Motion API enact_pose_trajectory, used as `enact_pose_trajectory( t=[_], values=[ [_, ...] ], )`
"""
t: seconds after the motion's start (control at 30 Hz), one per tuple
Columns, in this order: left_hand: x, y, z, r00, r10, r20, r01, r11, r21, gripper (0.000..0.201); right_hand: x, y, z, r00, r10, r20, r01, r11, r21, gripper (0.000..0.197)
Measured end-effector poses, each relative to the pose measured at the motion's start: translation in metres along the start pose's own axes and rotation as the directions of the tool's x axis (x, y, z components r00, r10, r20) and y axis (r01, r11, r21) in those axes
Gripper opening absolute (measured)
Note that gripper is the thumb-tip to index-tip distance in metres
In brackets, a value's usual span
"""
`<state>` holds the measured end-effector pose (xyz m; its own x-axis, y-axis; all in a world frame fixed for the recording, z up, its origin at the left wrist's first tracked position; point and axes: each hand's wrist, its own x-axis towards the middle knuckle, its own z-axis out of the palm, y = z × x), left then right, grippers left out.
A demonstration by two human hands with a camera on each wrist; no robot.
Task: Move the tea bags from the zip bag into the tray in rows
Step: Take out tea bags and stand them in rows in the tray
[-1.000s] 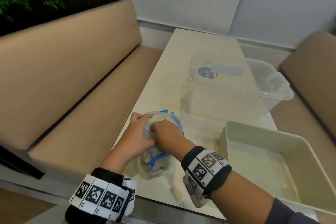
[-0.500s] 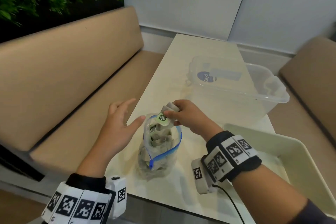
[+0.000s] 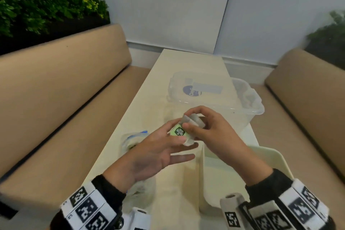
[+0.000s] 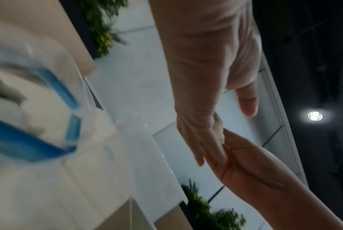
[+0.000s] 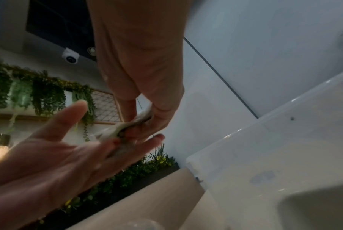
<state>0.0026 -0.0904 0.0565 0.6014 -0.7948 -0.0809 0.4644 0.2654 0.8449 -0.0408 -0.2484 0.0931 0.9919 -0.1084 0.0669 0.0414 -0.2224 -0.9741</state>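
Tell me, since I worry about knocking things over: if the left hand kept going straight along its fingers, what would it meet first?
The left hand would first meet the tea bags gripped by the right hand; its fingertips seem to touch them already.

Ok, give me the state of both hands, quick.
Left hand: open, fingers straight, touching the tea bags from below.
Right hand: holding the tea bags, fingers curled round them.

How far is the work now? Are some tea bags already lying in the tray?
Hardly begun. Done: the zip bag stands open on the table. In hand: the right hand pinches a few tea bags above the table, and the left hand touches them with straight fingers. Left: the visible part of the tray shows no tea bags, and more remain in the zip bag.
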Motion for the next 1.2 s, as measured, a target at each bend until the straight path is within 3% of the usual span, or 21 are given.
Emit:
enact_pose_trajectory(
  t=[0.13, 0.27, 0.33, 0.43, 0.53, 0.67, 0.8, 0.87, 0.93, 1.1, 1.2],
  values=[
    [0.029, -0.010, 0.015, 1.000, -0.005, -0.024, 0.006, 0.999, 0.046, 0.031, -0.012, 0.015, -0.024, 0.997, 0.040, -0.068, -0.048, 0.993, -0.111, 0.016],
    [0.049, -0.020, 0.025, 0.997, -0.043, -0.060, 0.050, 0.992, 0.117, 0.029, -0.016, 0.028, -0.050, 0.993, -0.048, -0.105, -0.013, 0.858, -0.513, 0.011],
    [0.056, -0.026, 0.028, 0.995, -0.064, -0.073, 0.074, 0.987, 0.142, 0.028, -0.019, 0.030, -0.061, 0.995, -0.084, -0.045, 0.042, 0.812, -0.582, 0.023],
    [0.063, -0.032, 0.033, 0.990, -0.103, -0.099, 0.121, 0.972, 0.201, 0.023, -0.020, 0.031, -0.074, 0.986, -0.066, 0.155, 0.150, 0.769, -0.621, 0.049],
    [0.065, -0.035, 0.038, 0.984, -0.152, -0.089, 0.169, 0.959, 0.226, 0.022, -0.017, 0.033, -0.079, 0.959, -0.058, 0.276, 0.239, 0.687, -0.686, 0.041],
    [0.064, -0.037, 0.038, 0.982, -0.190, -0.012, 0.188, 0.958, 0.215, 0.030, -0.013, 0.037, -0.082, 0.982, -0.145, 0.121, 0.189, 0.722, -0.666, 0.017],
    [0.065, -0.041, 0.036, 0.988, -0.156, -0.002, 0.152, 0.958, 0.245, 0.034, -0.015, 0.045, -0.084, 0.995, -0.084, -0.053, 0.055, 0.913, -0.405, 0.016],
    [0.065, -0.043, 0.037, 0.991, -0.131, -0.026, 0.133, 0.954, 0.268, 0.027, -0.018, 0.046, -0.085, 1.000, -0.012, -0.024, 0.006, 0.968, -0.252, 0.026],
    [0.066, -0.044, 0.040, 0.993, -0.106, -0.045, 0.115, 0.943, 0.312, 0.018, -0.020, 0.048, -0.086, 0.999, 0.020, 0.047, -0.009, 0.976, -0.218, 0.037],
    [0.065, -0.045, 0.041, 0.996, -0.062, -0.066, 0.084, 0.903, 0.421, 0.012, -0.018, 0.048, -0.092, 0.998, -0.047, 0.036, 0.055, 0.963, -0.265, 0.012],
    [0.061, -0.046, 0.036, 0.990, -0.044, -0.133, 0.098, 0.900, 0.424, 0.012, -0.019, 0.044, -0.101, 0.996, -0.083, 0.036, 0.090, 0.940, -0.328, 0.016]
  ],
)
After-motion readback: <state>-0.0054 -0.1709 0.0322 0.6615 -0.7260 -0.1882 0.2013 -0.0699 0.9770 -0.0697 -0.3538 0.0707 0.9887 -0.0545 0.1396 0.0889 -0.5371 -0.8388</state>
